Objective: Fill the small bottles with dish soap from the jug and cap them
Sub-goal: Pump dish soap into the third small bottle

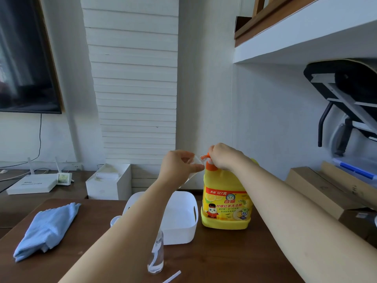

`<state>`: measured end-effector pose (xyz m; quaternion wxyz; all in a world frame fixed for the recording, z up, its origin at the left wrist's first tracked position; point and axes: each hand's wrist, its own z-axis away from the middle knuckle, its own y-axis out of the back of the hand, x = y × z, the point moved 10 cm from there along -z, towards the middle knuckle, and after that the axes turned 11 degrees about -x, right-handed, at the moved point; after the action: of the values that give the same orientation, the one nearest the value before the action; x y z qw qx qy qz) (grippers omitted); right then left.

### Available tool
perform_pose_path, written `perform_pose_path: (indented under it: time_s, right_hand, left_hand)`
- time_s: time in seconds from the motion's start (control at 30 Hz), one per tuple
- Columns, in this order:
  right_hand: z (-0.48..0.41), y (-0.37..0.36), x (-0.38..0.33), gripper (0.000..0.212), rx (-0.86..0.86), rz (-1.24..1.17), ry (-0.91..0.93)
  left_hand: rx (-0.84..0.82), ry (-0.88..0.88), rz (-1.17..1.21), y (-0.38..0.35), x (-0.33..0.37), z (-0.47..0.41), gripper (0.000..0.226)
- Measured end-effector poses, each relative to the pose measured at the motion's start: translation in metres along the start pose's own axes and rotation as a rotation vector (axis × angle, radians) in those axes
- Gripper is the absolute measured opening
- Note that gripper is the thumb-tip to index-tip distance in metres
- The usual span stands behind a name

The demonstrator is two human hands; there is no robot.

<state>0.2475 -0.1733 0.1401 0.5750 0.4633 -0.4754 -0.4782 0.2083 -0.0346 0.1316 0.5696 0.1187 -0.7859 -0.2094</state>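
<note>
The left hand [179,166] was raised beside the top of the yellow dish soap jug [226,205], gripping a small clear bottle [193,163]. Its fingers [186,155] curled over the upper side of the bottle and its thumb [196,167] pressed in from below, so the hand was closed round it with the clear plastic showing between them. The bottle was tilted, its upper end just beside the nozzle [203,156] of the orange pump [210,167]. Its outline was too faint against the wall to tell whether the mouth touched the nozzle.

The right hand [224,158] sat on top of the pump, fingers bent down and bunched over the pump head, which was hidden under them. Only the nozzle, poking out to the left, and the orange collar below showed. Whether the head was pressed down could not be told.

The jug stood upright on the dark wooden table [224,260], its label facing the camera, just beside the right end of a white plastic basket [183,231]. A second clear bottle [156,260] stood upright and uncapped on the table in front of the basket, partly behind the left forearm. A thin white tube [172,276] lay near it at the bottom edge of the view. A folded blue cloth [49,227] lay well apart on the left part of the table.
</note>
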Motion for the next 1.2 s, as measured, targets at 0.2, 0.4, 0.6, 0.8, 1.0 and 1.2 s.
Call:
perform_pose_path:
  time_s: [0.2, 0.4, 0.6, 0.8, 1.0, 1.2]
  right_hand:
    - [0.001, -0.006, -0.001, 0.034, -0.019, 0.059, -0.009]
    - [0.0, 0.012, -0.004, 0.039, -0.068, 0.074, -0.03]
    - [-0.002, 0.012, -0.004, 0.037, -0.051, 0.035, -0.021]
    - [-0.002, 0.009, -0.002, 0.035, 0.001, -0.047, 0.005]
    - [0.002, 0.001, -0.003, 0.027, 0.006, -0.036, 0.027]
    - [0.006, 0.001, -0.004, 0.036, -0.044, -0.065, 0.029]
  left_hand:
    - [0.002, 0.019, 0.024, -0.004, -0.004, 0.006, 0.051]
    - [0.026, 0.008, 0.074, 0.002, 0.003, 0.002, 0.044]
    - [0.017, -0.005, 0.03, 0.004, 0.008, -0.001, 0.052]
    - [0.015, 0.01, 0.046, 0.003, 0.001, -0.001, 0.054]
    - [0.0, 0.012, 0.031, -0.002, -0.002, 0.003, 0.049]
    - [0.0, -0.004, 0.05, -0.003, 0.002, 0.007, 0.03]
